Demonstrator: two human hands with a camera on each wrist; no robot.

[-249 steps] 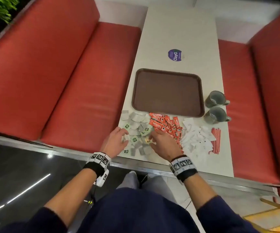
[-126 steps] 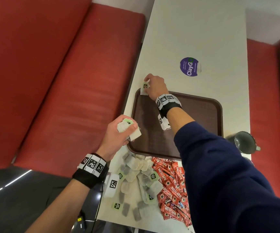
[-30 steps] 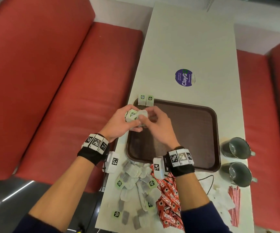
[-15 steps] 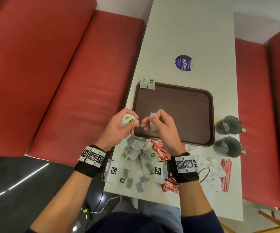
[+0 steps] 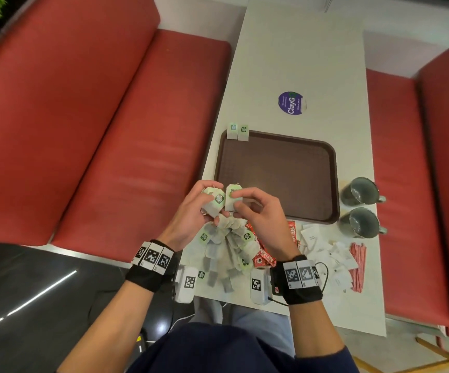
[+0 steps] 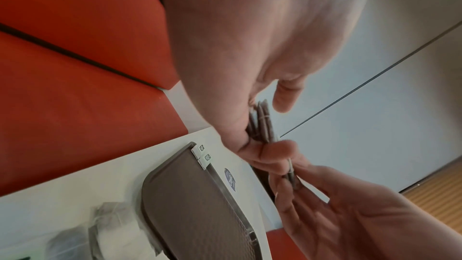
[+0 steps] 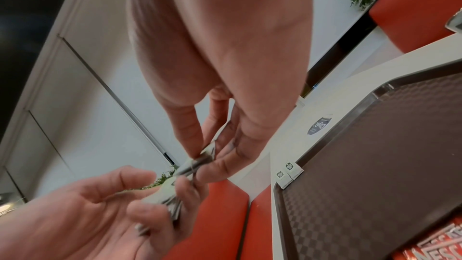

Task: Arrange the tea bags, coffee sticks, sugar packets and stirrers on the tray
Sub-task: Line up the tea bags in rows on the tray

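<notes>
In the head view my left hand (image 5: 207, 203) grips a small stack of tea bags (image 5: 216, 199) above the tray's near left corner. My right hand (image 5: 236, 195) pinches one tea bag (image 5: 231, 201) right beside that stack. The brown tray (image 5: 335, 184) is bare except for two tea bags (image 5: 238, 131) leaning on its far left corner. The left wrist view shows the stack (image 6: 262, 124) edge-on in my fingers. In the right wrist view my right hand pinches its bag (image 7: 200, 161). Loose tea bags (image 5: 226, 249), red coffee sticks (image 5: 266, 257), white sugar packets (image 5: 325, 251) and red stirrers (image 5: 358, 265) lie along the near edge.
Two grey mugs (image 5: 359, 191) (image 5: 360, 223) stand right of the tray. A purple sticker (image 5: 290, 102) is on the white table (image 5: 298, 49) beyond it. Red bench seats (image 5: 110, 130) flank the table on both sides.
Two tea bags were set at the tray's far left corner. Both hands came back toward the near edge, and my right hand's single bag now sits against the left hand's stack.
</notes>
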